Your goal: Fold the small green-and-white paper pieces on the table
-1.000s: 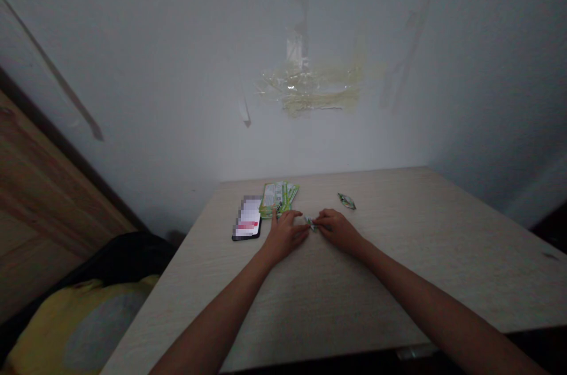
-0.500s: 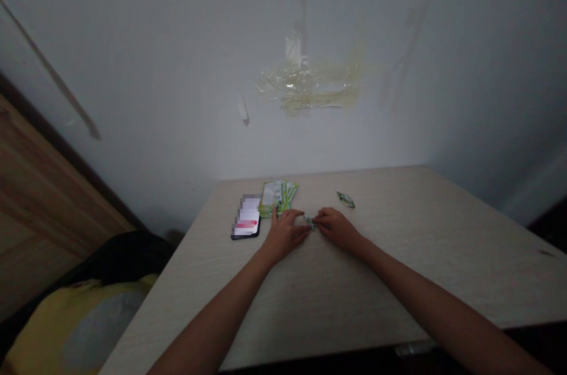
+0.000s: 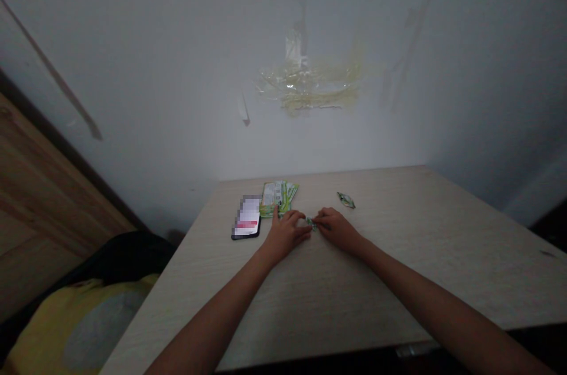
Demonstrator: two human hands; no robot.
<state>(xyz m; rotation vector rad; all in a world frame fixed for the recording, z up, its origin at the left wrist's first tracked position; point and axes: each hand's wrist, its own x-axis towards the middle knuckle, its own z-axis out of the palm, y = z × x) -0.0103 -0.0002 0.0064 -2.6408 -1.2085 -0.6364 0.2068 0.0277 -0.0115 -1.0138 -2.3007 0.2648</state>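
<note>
Between the two hands at the table, a small green wrapper is pinched by the right hand's closed fingertips, the half-curled left hand's hold being unclear; this apparent fingertip-working step likely next calls for light, precise pressure.

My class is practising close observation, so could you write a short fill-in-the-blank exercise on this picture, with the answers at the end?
1. The phone lies to the ____ of the green packets.
2. A small green piece is between the left hand and the ____ hand.
3. Shiny tape is stuck to the ____ behind the table.
4. The soft thing at lower left is grey and ____.

Missing words: left; right; wall; yellow.
</note>
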